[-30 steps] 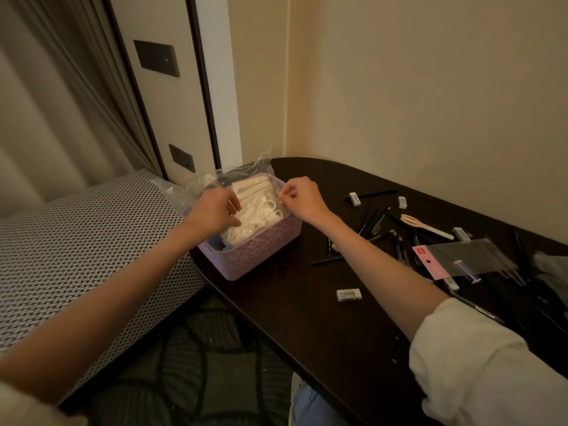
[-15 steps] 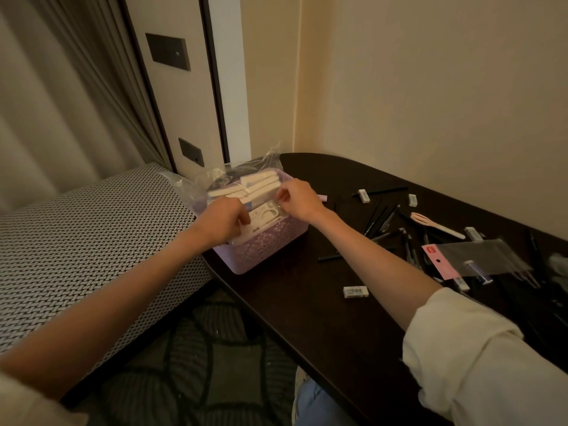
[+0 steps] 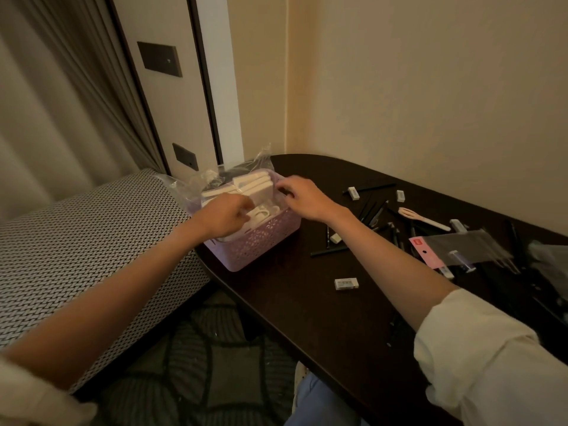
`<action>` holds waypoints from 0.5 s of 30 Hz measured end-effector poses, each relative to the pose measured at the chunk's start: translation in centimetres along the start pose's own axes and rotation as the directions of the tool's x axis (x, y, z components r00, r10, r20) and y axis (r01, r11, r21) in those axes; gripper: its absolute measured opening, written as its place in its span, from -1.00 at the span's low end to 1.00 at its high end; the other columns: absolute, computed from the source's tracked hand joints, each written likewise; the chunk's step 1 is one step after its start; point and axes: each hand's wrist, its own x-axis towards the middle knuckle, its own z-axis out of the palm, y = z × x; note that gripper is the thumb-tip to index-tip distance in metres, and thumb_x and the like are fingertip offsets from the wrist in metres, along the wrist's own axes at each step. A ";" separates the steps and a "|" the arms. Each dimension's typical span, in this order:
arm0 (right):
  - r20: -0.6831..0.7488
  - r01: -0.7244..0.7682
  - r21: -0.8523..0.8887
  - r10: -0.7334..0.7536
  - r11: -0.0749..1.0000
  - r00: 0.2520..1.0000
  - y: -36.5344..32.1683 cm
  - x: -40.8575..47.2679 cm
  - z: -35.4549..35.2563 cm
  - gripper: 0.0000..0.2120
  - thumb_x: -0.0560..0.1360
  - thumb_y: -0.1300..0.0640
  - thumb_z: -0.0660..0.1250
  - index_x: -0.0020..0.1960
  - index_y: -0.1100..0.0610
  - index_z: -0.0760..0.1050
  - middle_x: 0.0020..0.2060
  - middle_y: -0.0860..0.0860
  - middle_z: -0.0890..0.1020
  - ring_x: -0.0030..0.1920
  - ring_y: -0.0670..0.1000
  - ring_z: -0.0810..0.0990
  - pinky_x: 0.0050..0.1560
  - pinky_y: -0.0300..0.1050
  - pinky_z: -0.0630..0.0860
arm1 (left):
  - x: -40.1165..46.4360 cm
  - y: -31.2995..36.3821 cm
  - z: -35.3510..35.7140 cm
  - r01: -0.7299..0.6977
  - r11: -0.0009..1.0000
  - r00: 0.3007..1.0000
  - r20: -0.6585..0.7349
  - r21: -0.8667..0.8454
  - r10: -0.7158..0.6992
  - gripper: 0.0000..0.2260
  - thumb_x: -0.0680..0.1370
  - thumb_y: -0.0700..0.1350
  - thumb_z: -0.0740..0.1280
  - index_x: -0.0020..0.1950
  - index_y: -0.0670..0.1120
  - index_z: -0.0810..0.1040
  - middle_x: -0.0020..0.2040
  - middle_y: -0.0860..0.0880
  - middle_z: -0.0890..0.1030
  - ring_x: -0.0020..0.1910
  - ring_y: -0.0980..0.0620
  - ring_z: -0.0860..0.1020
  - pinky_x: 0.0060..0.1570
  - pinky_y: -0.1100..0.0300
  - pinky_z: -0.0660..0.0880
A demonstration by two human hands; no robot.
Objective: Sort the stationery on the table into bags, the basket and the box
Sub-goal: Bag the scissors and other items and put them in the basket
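While the perforated lilac plastic basket (image 3: 261, 244) sits at the dark table (image 3: 307, 318) edge, your left hand (image 3: 226, 218) and right hand (image 3: 302, 198) pinch, apparently, its clear plastic bag (image 3: 190, 189) of white items.

left hand (image 3: 226, 218): slid lower over basket (image 3: 261, 245) | right hand (image 3: 302, 199): shifted to rim

looks to me like a hotel-style bedroom: a bed (image 3: 76, 256) with woven-pattern cover beside a dark table (image 3: 307, 318), heavy curtains (image 3: 61, 103), patterned carpet (image 3: 199, 364) and dark wall switch panels (image 3: 159, 59).
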 end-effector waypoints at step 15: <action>-0.292 -0.634 -0.112 0.585 0.765 0.757 12.8 -20.6 -8.0 -0.56 0.51 0.32 0.24 0.38 0.25 0.35 0.32 0.19 0.35 0.33 0.16 0.35 0.34 -0.04 0.30 | 4.2 16.3 6.1 -0.318 0.922 0.948 -0.099 -0.220 0.303 -0.48 0.53 -0.11 0.39 0.45 -0.08 0.32 0.36 -0.09 0.44 0.25 0.01 0.51 0.18 0.14 0.49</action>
